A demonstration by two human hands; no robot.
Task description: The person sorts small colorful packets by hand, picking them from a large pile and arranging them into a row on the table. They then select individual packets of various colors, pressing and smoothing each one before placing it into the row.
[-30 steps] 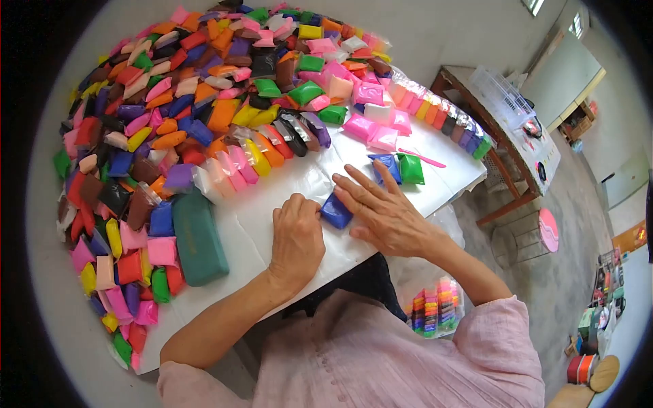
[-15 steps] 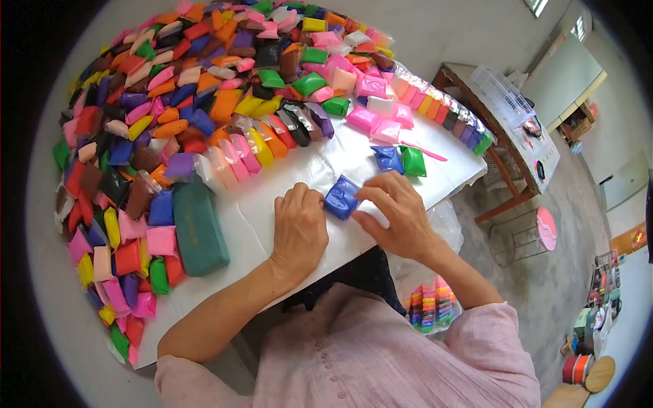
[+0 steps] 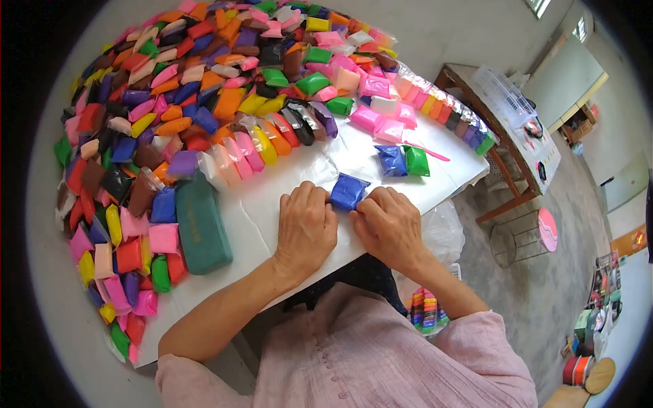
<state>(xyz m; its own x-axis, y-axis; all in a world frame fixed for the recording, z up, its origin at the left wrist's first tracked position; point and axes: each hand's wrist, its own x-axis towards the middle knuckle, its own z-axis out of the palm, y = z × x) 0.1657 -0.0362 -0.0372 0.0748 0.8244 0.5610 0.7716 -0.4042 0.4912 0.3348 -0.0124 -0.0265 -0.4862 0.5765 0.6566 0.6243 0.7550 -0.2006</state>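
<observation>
A small blue clay packet (image 3: 348,192) in clear wrapping sits between my hands just above the white tabletop cover. My left hand (image 3: 306,228) is closed, its thumb and curled fingers at the packet's lower left corner. On the other side my right hand (image 3: 389,228) pinches the lower right edge, fingers curled in; the fingertips are partly hidden. Beyond them lie a second blue packet (image 3: 391,162) and a green packet (image 3: 416,161), side by side. A pink plastic stick (image 3: 428,152) rests behind these two.
A large heap of colourful packets (image 3: 204,88) covers the table's far and left parts. A dark green case (image 3: 202,228) lies left of my hands. At the right, a row of packets (image 3: 442,109) lines the edge. A bag of packets (image 3: 427,309) is below the table.
My right hand has moved in and closed on the blue packet's right side; its fingers were spread before. The packet has turned slightly. My left hand stays at its left side.
</observation>
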